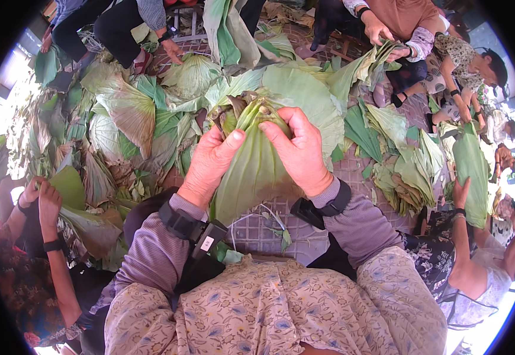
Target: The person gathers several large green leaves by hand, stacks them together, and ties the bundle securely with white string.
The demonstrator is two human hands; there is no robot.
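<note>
Both my hands hold a bundle of large folded lotus leaves (255,173) before my chest. The leaves are pale green with a brown patch low down, and their gathered stem ends are at the top. My left hand (213,159) grips the left side of the gathered part, beside some darker, curled leaf ends (227,120). My right hand (299,148) pinches near the stem end with thumb and fingers; some of its fingers are hidden behind the leaves. Past the bundle, a broad pale green leaf (310,97) lies on the pile.
Heaped leaves (120,115) cover the ground ahead and left; a stack of folded leaves (410,177) lies at the right on the brick paving (293,230). White ties lie near my lap. Several co-workers sit around, their hands on leaves; one holds a bunch (373,62) at the upper right.
</note>
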